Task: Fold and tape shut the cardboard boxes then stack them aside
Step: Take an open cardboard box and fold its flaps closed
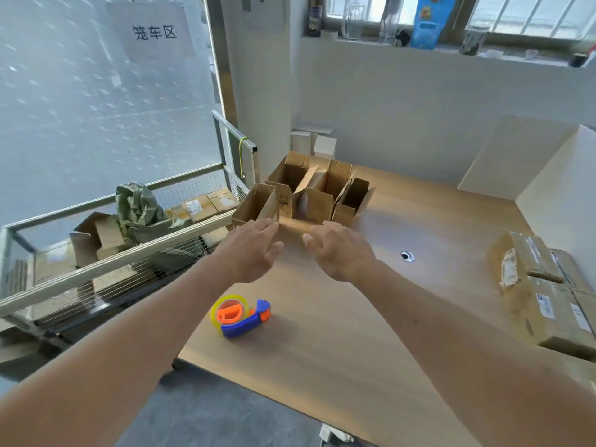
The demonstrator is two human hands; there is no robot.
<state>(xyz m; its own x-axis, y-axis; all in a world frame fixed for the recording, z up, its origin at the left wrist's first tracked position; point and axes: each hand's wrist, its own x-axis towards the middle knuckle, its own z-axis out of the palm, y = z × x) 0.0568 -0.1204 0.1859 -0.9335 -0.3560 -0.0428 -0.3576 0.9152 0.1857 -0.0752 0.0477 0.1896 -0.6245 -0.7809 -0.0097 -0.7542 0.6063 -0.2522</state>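
- Both hands are empty and reach forward over the wooden surface (pixel 371 317): the left hand (pixel 254 250) has its fingers straight and spread, the right hand (pixel 338 250) has them loosely relaxed, and neither grips anything.
- The task's things, the open cardboard boxes (pixel 306 191), stand in a cluster just beyond the fingertips, flaps up and untaped. I count about four or five; they overlap, so the exact number is hard to tell.
- The left hand's fingertips are at, or just short of, the nearest open box (pixel 256 206); contact cannot be made out.
- The step in hand looks like drawing one box out of the cluster. To do it well, take a single box by its two opposite walls, one hand on each side, and slide it toward the body without dragging its neighbours or crushing the upright flaps.
- One tape dispenser (pixel 242 317), blue and orange with a yellowish roll, lies behind the hands, nearer the body and under the left forearm; bring the box close to it, so taping needs little reaching.
- Far to the right of the right hand sits a stack of closed boxes (pixel 541 295), at least three, bearing labels; that is probably where finished ones go.
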